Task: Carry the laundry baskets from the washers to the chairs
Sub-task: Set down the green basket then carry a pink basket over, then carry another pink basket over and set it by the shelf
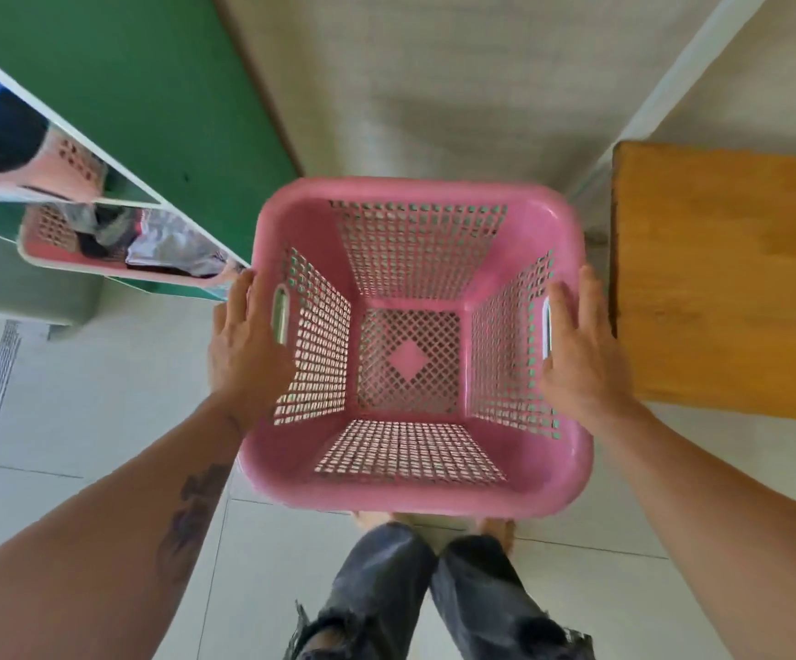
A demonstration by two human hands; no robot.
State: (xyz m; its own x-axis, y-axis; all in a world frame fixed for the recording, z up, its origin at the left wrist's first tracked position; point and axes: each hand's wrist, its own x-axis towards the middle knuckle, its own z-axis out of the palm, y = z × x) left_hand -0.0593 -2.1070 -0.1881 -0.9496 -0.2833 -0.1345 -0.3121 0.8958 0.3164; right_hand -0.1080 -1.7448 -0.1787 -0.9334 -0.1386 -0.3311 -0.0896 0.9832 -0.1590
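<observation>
Head view looks straight down on pale glossy floor tiles (77,412), with a green wall panel (148,88) at upper left and a flat, square-edged wooden seat (729,278) at right, its grain a warm orange-brown. It is probably one of the chairs, though only its top shows.

Between them sits the task's thing, a pink basket (415,488) of moulded plastic, empty, with rounded corners, lattice walls and a solid diamond in the middle of its base. It hangs in front of the person's legs, just left of the wooden seat. A second pink basket (77,252) holding clothes shows at left, seemingly in a mirrored surface.

The left hand (243,345) lies flat against the left wall beside the handle slot, fingers extended. The right hand (577,354) presses the right wall likewise. Both are spread open, clamping the basket between the palms rather than hooked through the slots.

The carry looks to be under way or ending. The next move likely calls for a shift rightward and a level lowering onto the seat.
</observation>
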